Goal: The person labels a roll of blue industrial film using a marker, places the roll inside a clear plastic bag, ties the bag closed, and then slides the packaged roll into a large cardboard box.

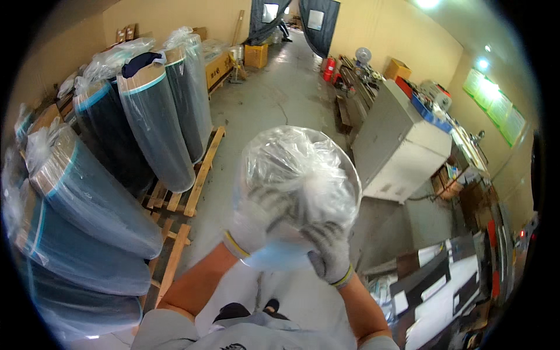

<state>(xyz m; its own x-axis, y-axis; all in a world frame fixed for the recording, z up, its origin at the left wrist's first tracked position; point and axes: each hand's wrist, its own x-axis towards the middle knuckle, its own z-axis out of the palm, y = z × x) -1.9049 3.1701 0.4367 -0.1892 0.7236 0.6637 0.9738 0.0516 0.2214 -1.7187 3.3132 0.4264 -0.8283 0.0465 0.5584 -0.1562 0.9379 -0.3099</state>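
Note:
A large upright roll with a pale round rim stands in front of me, its top covered by a crumpled clear plastic bag. The plastic bunches up toward the near side, above a pale blue side. My left hand, in a grey knit glove with a yellow cuff edge, is closed on the near left of the bunched plastic and slightly blurred. On the near right, my right hand, gloved alike, has its fingers curled into the same plastic. What lies beneath the plastic is hidden.
Several plastic-wrapped rolls stand on wooden pallets at left. A grey cabinet stands at right, near a cluttered bench. Flat sheets lie at lower right. Farther off are a fire extinguisher and a dark curtained doorway.

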